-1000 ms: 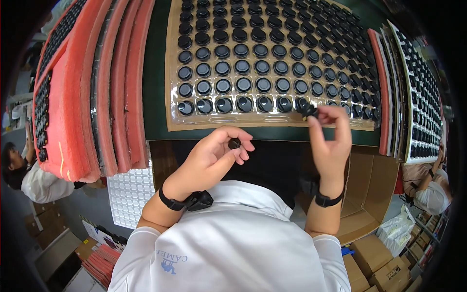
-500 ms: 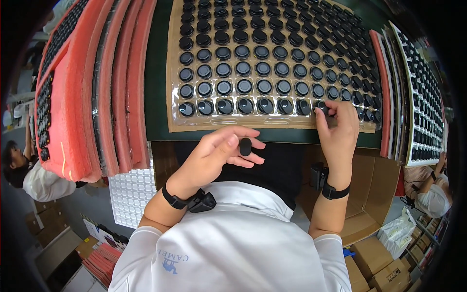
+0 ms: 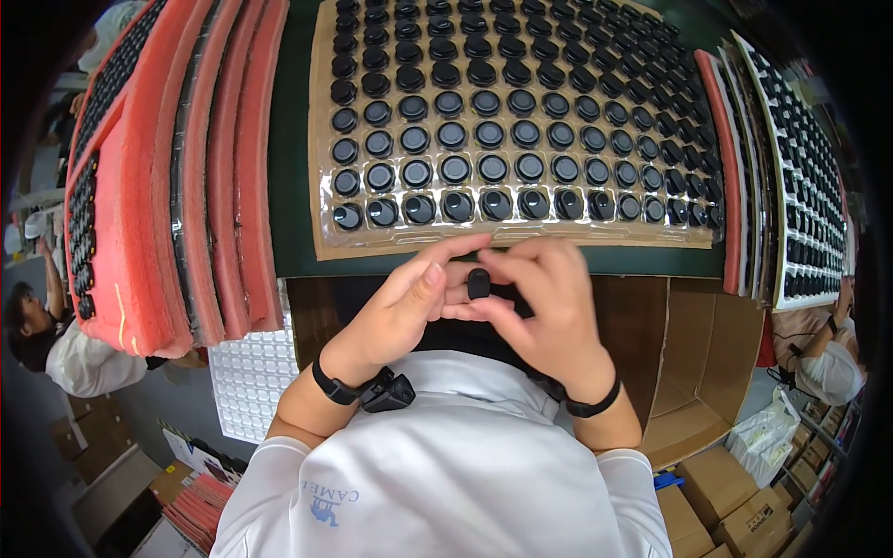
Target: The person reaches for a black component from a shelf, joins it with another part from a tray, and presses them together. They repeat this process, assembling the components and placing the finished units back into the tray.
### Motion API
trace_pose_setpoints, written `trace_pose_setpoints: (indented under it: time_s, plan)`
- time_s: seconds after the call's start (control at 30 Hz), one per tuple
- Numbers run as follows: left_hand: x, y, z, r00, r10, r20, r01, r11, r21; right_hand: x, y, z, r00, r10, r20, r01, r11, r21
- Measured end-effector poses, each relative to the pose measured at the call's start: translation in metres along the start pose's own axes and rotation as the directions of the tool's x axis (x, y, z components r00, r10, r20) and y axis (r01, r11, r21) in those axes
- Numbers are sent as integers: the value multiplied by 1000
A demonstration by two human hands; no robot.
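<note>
Fingers surround a rounded, matte black piece.

Holding a small black piece in the left hand, with the right hand close beside it. Just ahead, a big clear tray with rows of round black things. On the left, thick pink foam sheets.
</note>
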State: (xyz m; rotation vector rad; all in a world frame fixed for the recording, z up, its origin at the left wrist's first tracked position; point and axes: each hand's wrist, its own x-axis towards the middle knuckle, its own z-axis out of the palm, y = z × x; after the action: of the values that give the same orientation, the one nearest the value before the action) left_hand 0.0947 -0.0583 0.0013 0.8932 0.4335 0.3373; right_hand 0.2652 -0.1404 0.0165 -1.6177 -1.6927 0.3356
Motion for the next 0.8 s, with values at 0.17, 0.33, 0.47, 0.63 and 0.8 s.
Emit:
trace_pose_setpoints:
  time_s: [0.17, 0.33, 0.47, 0.63, 0.8]
  plan:
    - [2, 0, 3, 999, 21, 29, -22, 999, 41, -4, 11, 2, 998, 0, -55, 10, 984, 176]
    - [-1, 4, -5, 999, 43, 16, -45, 982, 182, -3, 41, -32, 939, 221, -264, -194, 973, 125]
    - [-6, 7, -8, 999, 35, -35, -26, 970, 240, -2, 67, -57, 912, 242, -331, -286, 954, -91]
    - [-11, 8, -12, 997, 77, -31, -67, 965, 254, -2, 85, -56, 953, 90, -290, -227, 845, -484]
    - [-14, 14, -9, 996, 80, -34, -67, 954, 292, -1, 81, -52, 936, 113, -332, -264, 852, -453]
